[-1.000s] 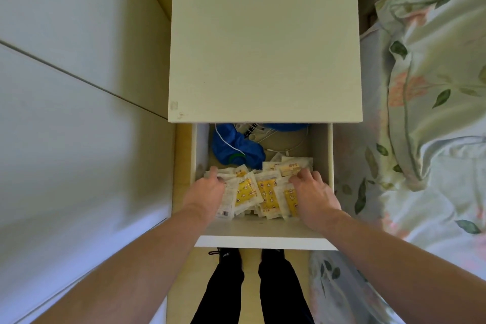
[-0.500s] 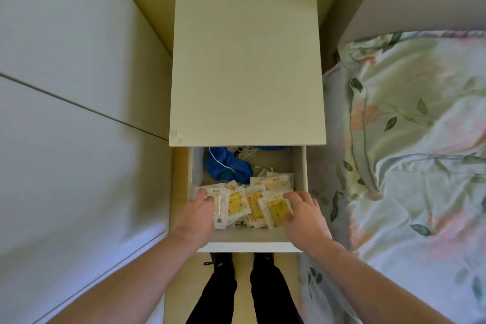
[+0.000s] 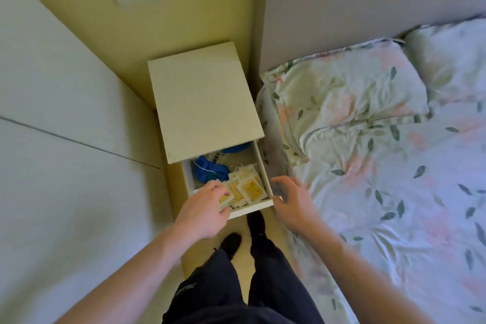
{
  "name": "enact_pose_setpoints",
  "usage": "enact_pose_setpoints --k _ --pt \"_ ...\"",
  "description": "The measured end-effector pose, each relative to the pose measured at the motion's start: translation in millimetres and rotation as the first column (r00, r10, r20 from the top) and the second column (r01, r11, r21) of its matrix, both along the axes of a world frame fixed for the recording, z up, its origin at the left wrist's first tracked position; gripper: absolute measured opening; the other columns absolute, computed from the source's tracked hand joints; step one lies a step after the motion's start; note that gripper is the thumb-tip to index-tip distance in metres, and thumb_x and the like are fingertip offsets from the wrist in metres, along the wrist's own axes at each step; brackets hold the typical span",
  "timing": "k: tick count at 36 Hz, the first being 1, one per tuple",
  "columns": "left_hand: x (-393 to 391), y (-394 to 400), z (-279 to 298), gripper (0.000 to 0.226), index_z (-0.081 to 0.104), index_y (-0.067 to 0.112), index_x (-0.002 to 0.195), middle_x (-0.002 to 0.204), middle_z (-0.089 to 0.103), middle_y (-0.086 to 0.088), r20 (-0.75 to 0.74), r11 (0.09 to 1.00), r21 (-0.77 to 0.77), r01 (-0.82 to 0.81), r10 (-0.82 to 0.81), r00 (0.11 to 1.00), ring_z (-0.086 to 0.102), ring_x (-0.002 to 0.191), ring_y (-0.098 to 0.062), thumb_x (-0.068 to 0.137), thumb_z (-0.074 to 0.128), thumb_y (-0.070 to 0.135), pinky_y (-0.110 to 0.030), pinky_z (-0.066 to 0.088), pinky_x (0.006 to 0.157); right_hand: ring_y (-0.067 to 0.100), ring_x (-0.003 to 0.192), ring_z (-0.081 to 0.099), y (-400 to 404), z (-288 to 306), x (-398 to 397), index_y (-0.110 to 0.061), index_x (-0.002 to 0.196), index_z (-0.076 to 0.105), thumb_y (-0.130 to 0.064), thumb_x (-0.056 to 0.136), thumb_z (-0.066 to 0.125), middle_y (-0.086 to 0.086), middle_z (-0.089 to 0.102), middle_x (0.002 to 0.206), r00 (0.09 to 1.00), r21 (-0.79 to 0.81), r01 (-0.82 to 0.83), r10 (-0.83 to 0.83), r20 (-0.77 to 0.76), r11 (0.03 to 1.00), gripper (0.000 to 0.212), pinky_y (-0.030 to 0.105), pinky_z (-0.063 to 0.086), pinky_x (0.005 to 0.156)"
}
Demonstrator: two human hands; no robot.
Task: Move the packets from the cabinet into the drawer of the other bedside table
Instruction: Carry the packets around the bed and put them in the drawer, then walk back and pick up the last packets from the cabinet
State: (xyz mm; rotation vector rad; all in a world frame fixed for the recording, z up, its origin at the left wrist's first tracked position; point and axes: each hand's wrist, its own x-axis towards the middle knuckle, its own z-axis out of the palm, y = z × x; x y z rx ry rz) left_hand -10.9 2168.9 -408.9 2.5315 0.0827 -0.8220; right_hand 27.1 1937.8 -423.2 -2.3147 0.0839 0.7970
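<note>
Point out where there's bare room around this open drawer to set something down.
The bedside table's top, bordered by wall and bed, is bare. Inside the drawer, packets crowd the front and blue cloth the back-left; only a dim strip behind the packets, along the right wall, looks free. The left hand covers the front-left corner.

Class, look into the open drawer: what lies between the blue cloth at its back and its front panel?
In the head view, the yellow-and-white packets fill that stretch, with the left hand resting on the nearest ones.
</note>
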Motion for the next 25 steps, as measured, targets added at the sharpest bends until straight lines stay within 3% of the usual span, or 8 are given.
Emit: enact_pose_setpoints --k 2,4,7,9,13,16,19,25 --pt "0 -7 16 0.046 0.049 0.03 0.142 0.148 0.036 0.016 0.024 0.998 -0.028 0.056 -0.055 0.998 0.061 0.097 -0.003 0.098 0.056 0.042 -0.02 0.053 0.08 -0.004 0.105 0.06 -6 18 -23 -0.041 0.129 0.057 -0.028 0.094 0.061 -0.021 0.05 0.133 0.998 0.023 0.056 -0.056 0.012 0.998 0.038 0.02 0.053 0.093" --pt "-2 -15 31 0.048 0.047 0.032 0.143 0.149 0.035 0.017 0.054 0.992 -0.048 0.119 -0.117 0.992 0.061 0.101 -0.002 0.098 0.056 0.044 -0.022 0.054 0.084 -0.007 0.097 0.056 -10 40 -49 -0.041 0.129 0.058 -0.029 0.096 0.061 -0.022 0.047 0.13 0.993 0.017 0.119 -0.119 0.025 0.993 0.035 0.01 0.045 0.084" --pt "-9 -28 56 0.049 0.046 0.033 0.144 0.149 0.034 0.017 0.092 0.977 -0.072 0.2 -0.194 0.977 0.055 0.118 -0.005 0.097 0.057 0.043 -0.025 0.049 0.095 0.002 0.121 0.051 -20 64 -92 -0.044 0.129 0.056 -0.032 0.097 0.06 -0.023 0.046 0.128 0.974 0.039 0.22 -0.222 0.053 0.975 0.035 0.028 0.048 0.104" --pt "-16 -39 75 0.049 0.046 0.032 0.144 0.149 0.034 0.018 0.126 0.963 -0.085 0.255 -0.243 0.962 0.051 0.125 -0.006 0.098 0.057 0.042 -0.028 0.048 0.1 0.004 0.124 0.052 -29 80 -117 -0.046 0.13 0.055 -0.031 0.096 0.06 -0.023 0.048 0.128 0.958 0.066 0.276 -0.28 0.061 0.959 0.037 0.034 0.049 0.106" --pt "-38 -69 108 0.047 0.046 0.033 0.142 0.146 0.035 0.02 0.186 0.922 -0.086 0.378 -0.358 0.915 0.046 0.128 -0.004 0.098 0.057 0.042 -0.024 0.043 0.104 -0.01 0.11 0.052 -52 116 -167 -0.054 0.122 0.052 -0.028 0.097 0.06 -0.026 0.05 0.122 0.904 0.123 0.399 -0.413 0.111 0.908 0.037 0.014 0.047 0.091" --pt "-57 -102 128 0.047 0.046 0.034 0.143 0.146 0.035 0.022 0.234 0.873 -0.096 0.478 -0.447 0.863 0.044 0.13 -0.003 0.098 0.056 0.045 -0.022 0.04 0.105 0.001 0.124 0.048 -81 138 -208 -0.048 0.136 0.05 -0.036 0.096 0.06 -0.021 0.046 0.136 0.852 0.119 0.487 -0.5 0.154 0.865 0.042 0.026 0.046 0.102" --pt "-79 -144 146 0.046 0.047 0.036 0.142 0.145 0.036 0.023 0.282 0.808 -0.081 0.584 -0.543 0.79 0.043 0.132 -0.003 0.098 0.057 0.045 -0.022 0.039 0.106 0.0 0.132 0.044 -113 159 -254 -0.044 0.142 0.047 -0.039 0.096 0.06 -0.023 0.043 0.145 0.796 0.116 0.553 -0.564 0.218 0.825 0.048 0.032 0.042 0.113" --pt "-148 -255 183 0.049 0.048 0.033 0.143 0.149 0.038 0.018 0.378 0.642 -0.026 0.766 -0.704 0.602 0.04 0.138 -0.008 0.096 0.06 0.042 -0.031 0.035 0.115 -0.004 0.134 0.044 -185 185 -380 -0.049 0.143 0.045 -0.043 0.095 0.061 -0.03 0.041 0.148 0.627 0.148 0.719 -0.726 0.282 0.679 0.051 0.034 0.043 0.113"
